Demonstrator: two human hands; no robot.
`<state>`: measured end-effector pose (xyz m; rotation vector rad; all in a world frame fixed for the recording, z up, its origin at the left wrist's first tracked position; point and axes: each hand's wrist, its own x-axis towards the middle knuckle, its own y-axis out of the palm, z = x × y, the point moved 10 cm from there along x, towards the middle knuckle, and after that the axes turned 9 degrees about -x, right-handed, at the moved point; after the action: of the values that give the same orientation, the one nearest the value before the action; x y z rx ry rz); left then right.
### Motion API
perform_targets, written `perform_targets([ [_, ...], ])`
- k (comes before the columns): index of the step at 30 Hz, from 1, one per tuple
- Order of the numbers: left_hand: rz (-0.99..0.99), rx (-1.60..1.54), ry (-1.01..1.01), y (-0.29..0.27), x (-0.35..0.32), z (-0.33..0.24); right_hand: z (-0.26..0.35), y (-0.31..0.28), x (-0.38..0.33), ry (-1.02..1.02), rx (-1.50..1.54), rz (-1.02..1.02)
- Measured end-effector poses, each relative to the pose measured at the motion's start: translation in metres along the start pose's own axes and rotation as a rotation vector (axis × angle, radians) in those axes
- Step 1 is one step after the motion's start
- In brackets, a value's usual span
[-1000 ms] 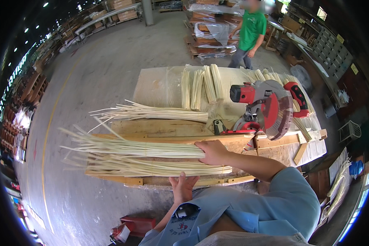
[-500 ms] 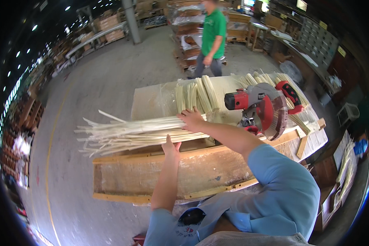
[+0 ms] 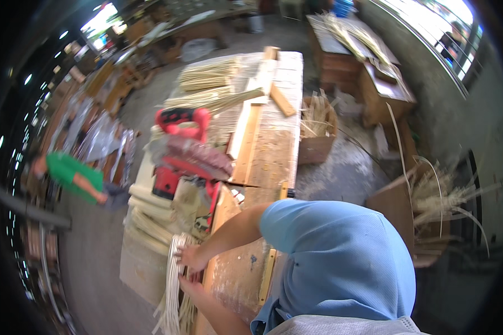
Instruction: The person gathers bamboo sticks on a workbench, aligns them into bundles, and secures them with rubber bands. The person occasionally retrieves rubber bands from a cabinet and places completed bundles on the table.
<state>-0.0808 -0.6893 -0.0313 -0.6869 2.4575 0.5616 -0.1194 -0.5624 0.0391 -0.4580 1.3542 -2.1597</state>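
A long bundle of pale cane-like strips (image 3: pixel 174 279) lies along the left side of the work table. My right hand (image 3: pixel 192 257) rests on it, fingers spread across the strips. Just nearer to me, my left hand (image 3: pixel 191 287) touches the bundle's side, with thumb and forefinger apart; its other fingers are mostly hidden. Beside the hands runs a wooden trough (image 3: pixel 237 276) with raised edge rails. A red and grey power mitre saw (image 3: pixel 193 156) stands beyond them on the table.
More strip bundles (image 3: pixel 209 75) lie at the table's far end, others (image 3: pixel 151 220) left of the saw. A wooden fence (image 3: pixel 246 139) runs past the saw. Boxes of offcuts (image 3: pixel 317 125) stand to the right. A person in green (image 3: pixel 75 173) is at the left.
My view has swung to the right, bringing the saw, the table's far end and the right wall into sight. Both hands remain at the strip bundle.
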Motion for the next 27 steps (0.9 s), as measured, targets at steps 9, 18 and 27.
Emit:
perform_targets([
  [9, 0.774, 0.513, 0.818, 0.191, -0.202, 0.083, -0.162, -0.155, -0.398, 0.395, 0.271, -0.619],
  [18, 1.654, 0.879, 0.354, 0.365, -0.403, 0.331, -0.046, -0.438, -0.725, 0.295, -0.638, -1.085],
  [27, 1.763, 1.026, 0.110, 0.495, -0.504, 0.545, -0.130, -0.474, -0.926, 0.508, -0.756, -0.898],
])
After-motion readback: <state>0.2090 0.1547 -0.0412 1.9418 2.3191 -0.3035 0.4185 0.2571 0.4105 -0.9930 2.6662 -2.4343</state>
